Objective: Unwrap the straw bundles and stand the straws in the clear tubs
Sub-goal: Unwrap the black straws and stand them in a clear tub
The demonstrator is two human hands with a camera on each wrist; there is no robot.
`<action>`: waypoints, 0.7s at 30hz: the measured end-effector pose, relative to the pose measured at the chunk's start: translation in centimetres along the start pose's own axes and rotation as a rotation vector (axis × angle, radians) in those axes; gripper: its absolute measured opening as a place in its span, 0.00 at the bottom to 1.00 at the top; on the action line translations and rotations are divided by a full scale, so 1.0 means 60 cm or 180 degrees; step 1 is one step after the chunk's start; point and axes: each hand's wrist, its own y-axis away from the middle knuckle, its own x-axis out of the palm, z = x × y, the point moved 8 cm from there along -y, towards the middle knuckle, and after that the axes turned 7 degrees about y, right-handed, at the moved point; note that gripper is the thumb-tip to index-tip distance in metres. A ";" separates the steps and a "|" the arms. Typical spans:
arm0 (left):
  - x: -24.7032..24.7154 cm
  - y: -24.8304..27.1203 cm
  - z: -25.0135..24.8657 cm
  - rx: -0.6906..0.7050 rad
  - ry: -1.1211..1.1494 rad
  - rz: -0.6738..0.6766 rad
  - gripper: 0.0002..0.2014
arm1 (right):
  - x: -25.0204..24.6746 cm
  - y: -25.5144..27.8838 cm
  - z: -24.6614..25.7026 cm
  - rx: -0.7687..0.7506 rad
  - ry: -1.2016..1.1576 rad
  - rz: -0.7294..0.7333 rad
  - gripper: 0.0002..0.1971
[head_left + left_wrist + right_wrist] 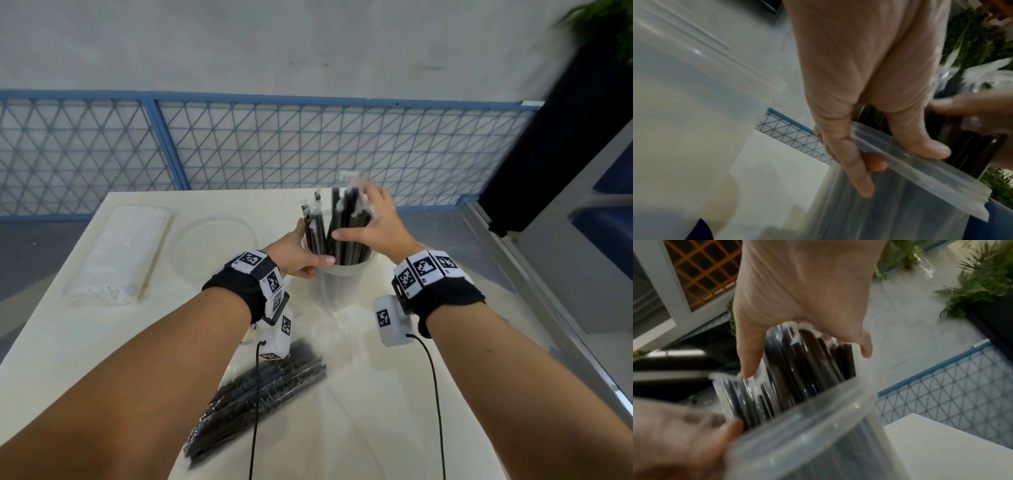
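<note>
A clear tub [342,284] stands mid-table with black straws [317,228] upright in it, still in thin clear sleeves. My left hand [313,245] grips the tub's rim; in the left wrist view the left hand [898,170] has its thumb inside the rim [941,175] and its fingers outside. My right hand [354,214] holds a bunch of black straws [346,219] upright in the tub. The right wrist view shows the right hand [807,360] with thumb and fingers around those straws [813,363] above the tub rim [818,404].
A wrapped bundle of black straws [260,390] lies on the near table under my left forearm. A white straw bundle [116,253] lies at the left, a second clear tub [215,246] beside it. A blue mesh fence [308,144] runs behind the table; a planter [561,137] stands at right.
</note>
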 end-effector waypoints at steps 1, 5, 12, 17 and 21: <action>0.000 0.001 -0.001 0.0006 -0.0022 0.0003 0.43 | -0.017 0.002 0.015 -0.0202 -0.0088 -0.0119 0.44; -0.002 0.004 0.002 -0.0042 -0.0053 -0.0008 0.45 | -0.048 0.017 0.069 -0.0865 0.0208 -0.0913 0.30; -0.005 0.020 -0.010 0.0196 -0.0283 -0.0200 0.42 | 0.031 0.015 0.061 -0.0857 0.1456 0.0100 0.22; -0.028 0.048 -0.002 0.0275 -0.1518 -0.0512 0.53 | -0.055 0.056 0.105 -0.1109 0.0941 -0.1291 0.15; -0.041 0.087 0.032 0.0307 -0.1841 -0.0501 0.39 | -0.066 0.115 0.115 -0.1388 -0.0152 -0.1220 0.03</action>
